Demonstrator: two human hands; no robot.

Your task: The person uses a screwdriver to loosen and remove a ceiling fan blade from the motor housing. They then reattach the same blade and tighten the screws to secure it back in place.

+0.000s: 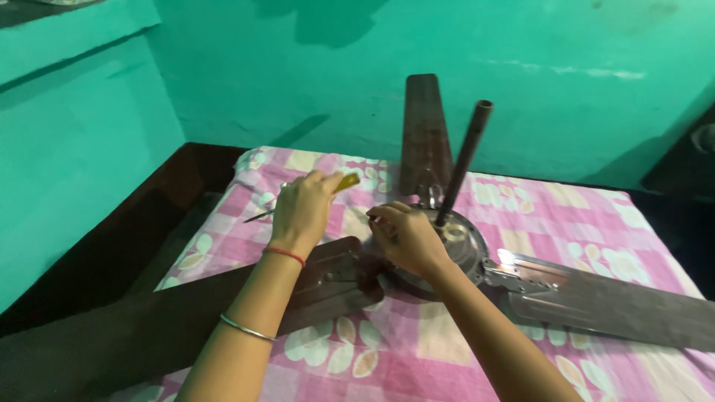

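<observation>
A brown ceiling fan lies on a pink floral cloth, its round motor hub (463, 246) in the middle with a dark rod (463, 160) standing up from it. My left hand (302, 211) is closed around a screwdriver with a yellow handle (347, 181) and a thin shaft (261, 216) pointing left, held above the cloth. My right hand (406, 238) rests on the left edge of the hub, fingers curled as if pinching something small that I cannot make out. One blade (328, 279) runs under both forearms.
A second blade (424, 134) points away toward the green wall (298, 82), and a third (611, 294) stretches to the right. The pink cloth (417, 350) covers a dark wooden surface (104, 260) exposed at left. A dark object sits at the far right edge.
</observation>
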